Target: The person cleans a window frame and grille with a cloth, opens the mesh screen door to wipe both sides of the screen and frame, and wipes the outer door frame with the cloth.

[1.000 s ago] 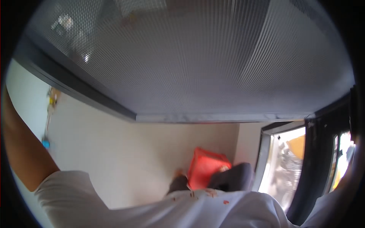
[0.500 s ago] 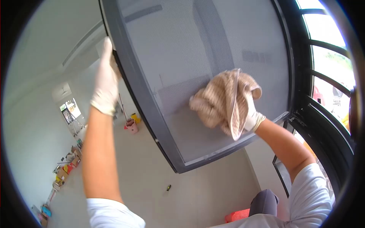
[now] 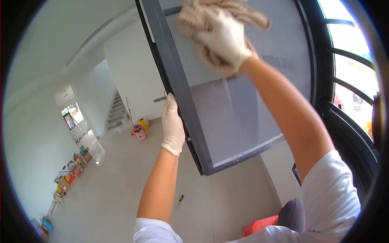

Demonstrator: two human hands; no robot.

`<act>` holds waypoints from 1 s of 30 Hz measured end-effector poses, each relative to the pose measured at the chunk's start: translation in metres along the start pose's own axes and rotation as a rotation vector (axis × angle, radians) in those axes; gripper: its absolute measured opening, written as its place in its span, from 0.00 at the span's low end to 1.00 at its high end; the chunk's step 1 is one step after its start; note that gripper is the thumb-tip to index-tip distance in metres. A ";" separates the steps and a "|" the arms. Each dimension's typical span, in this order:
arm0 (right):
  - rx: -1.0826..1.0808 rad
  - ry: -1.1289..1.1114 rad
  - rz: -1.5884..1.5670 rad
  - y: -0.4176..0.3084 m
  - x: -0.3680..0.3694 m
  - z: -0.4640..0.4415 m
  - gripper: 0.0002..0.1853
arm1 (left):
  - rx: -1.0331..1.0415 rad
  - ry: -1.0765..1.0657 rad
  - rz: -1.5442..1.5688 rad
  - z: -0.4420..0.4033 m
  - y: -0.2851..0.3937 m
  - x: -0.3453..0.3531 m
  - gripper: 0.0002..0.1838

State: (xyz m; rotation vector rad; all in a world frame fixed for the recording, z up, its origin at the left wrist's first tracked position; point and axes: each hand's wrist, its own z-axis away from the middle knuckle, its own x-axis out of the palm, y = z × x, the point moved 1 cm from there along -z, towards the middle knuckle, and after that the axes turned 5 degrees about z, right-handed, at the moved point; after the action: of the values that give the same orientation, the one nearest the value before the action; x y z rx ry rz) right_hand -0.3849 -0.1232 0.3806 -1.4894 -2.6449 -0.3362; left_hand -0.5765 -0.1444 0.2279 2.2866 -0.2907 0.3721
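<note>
Head view: both my hands wear pale gloves and both are raised. My right hand (image 3: 225, 38) is closed on a bunched brown cloth (image 3: 192, 20), which spills out on both sides of the glove. Hand and cloth are blurred. The cloth is over the upper visible part of a grey mesh panel (image 3: 231, 117); blur prevents confirming how much of it touches the mesh.

My left hand (image 3: 173, 123) is upright and touches the outer left edge of the dark frame (image 3: 181, 87) around the mesh. Its fingers are partly hidden by that edge, so I cannot tell whether they grasp it. The panel stands tilted, its lower corner above the floor.

To the right is a barred window (image 3: 350, 40). Below, a red plastic item (image 3: 259, 225) is partly hidden beside my knee (image 3: 291, 216). On the floor lies 1 small dark object (image 3: 181, 198), too small to identify. Further off are 1 pink bucket (image 3: 139, 133), grey stairs (image 3: 116, 111) and a row of boxes (image 3: 75, 170) along the left wall.
</note>
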 end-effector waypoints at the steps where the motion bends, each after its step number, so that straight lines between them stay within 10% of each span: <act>1: -0.026 -0.038 -0.046 -0.014 -0.001 0.025 0.30 | 0.001 0.025 -0.011 -0.001 0.000 0.001 0.30; 10: -0.196 -0.681 -0.303 -0.015 -0.091 0.249 0.20 | -0.073 -0.005 0.023 0.001 0.004 0.007 0.31; 13: 0.381 -1.137 -0.453 -0.035 -0.125 0.246 0.19 | 0.047 0.100 -0.099 0.011 0.008 0.019 0.37; 15: 0.590 -1.041 -0.788 -0.048 -0.097 0.292 0.19 | 0.166 -0.023 -0.267 0.013 0.010 0.022 0.42; 30: 0.036 -0.766 -0.425 -0.032 -0.122 0.310 0.27 | 0.269 0.048 -0.327 0.018 0.010 0.032 0.37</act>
State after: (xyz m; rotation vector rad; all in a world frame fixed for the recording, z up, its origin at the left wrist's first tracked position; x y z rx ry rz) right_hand -0.3384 -0.1687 0.0520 -1.1878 -3.5318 0.3416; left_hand -0.5465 -0.1670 0.2346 2.5285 0.1683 0.3106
